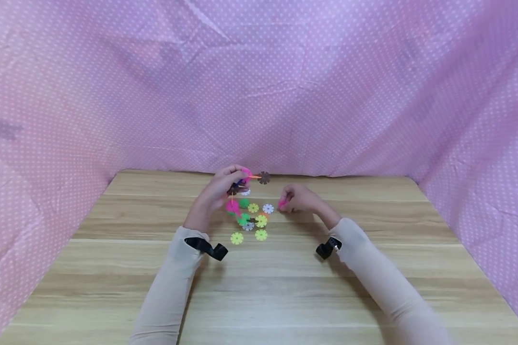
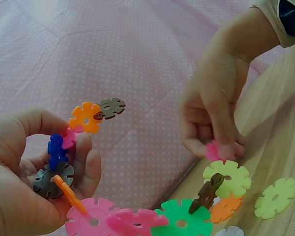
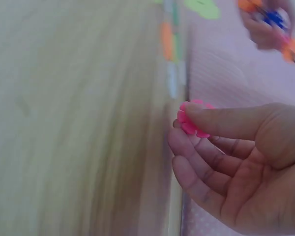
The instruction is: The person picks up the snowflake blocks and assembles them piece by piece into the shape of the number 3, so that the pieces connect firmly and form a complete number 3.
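Note:
A chain of notched plastic discs hangs from my left hand (image 1: 220, 188), whose thumb and fingers grip it near a pink disc. In the left wrist view the chain runs from a brown disc (image 2: 112, 108) through an orange disc (image 2: 85, 118), a blue disc (image 2: 58, 151) and a dark grey disc (image 2: 54, 180) down to pink discs and a green disc (image 2: 182, 219). Between thumb and fingertips my right hand (image 1: 302, 198) pinches a single pink disc (image 3: 191, 127), apart from the chain. Part of the chain is hidden behind the left hand in the head view.
Loose discs lie on the wooden table (image 1: 259, 292) between the hands, among them a white disc (image 1: 268, 209) and yellow discs (image 1: 237, 238). A pink dotted cloth (image 1: 259, 96) rises behind the table and along both sides.

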`<action>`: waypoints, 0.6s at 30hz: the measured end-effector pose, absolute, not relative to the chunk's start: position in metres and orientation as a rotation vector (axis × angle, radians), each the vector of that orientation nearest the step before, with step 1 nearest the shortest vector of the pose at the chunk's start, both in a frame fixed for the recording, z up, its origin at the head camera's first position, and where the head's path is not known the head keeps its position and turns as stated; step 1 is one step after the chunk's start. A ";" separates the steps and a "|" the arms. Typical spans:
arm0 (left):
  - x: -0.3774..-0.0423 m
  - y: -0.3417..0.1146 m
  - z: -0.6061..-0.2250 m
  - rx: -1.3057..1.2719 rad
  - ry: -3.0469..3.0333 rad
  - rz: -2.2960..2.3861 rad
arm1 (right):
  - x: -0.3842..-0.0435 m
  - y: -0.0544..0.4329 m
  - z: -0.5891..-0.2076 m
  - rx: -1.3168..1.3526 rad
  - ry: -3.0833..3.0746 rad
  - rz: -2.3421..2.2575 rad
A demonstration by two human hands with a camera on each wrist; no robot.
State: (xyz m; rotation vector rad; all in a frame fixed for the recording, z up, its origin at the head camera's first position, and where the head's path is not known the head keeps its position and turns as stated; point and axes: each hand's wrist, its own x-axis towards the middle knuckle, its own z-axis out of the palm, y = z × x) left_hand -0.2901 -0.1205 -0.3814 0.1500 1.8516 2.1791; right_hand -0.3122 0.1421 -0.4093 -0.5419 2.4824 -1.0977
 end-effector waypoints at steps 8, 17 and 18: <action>-0.293 -0.111 -0.385 0.139 1.838 2.143 | -0.313 0.158 -0.401 -0.436 2.403 -1.513; -0.291 -0.110 -0.385 0.142 1.878 2.092 | -0.305 0.153 -0.388 -0.525 2.306 -1.713; -0.291 -0.110 -0.386 0.141 1.883 2.081 | -0.304 0.152 -0.388 -0.525 2.305 -1.730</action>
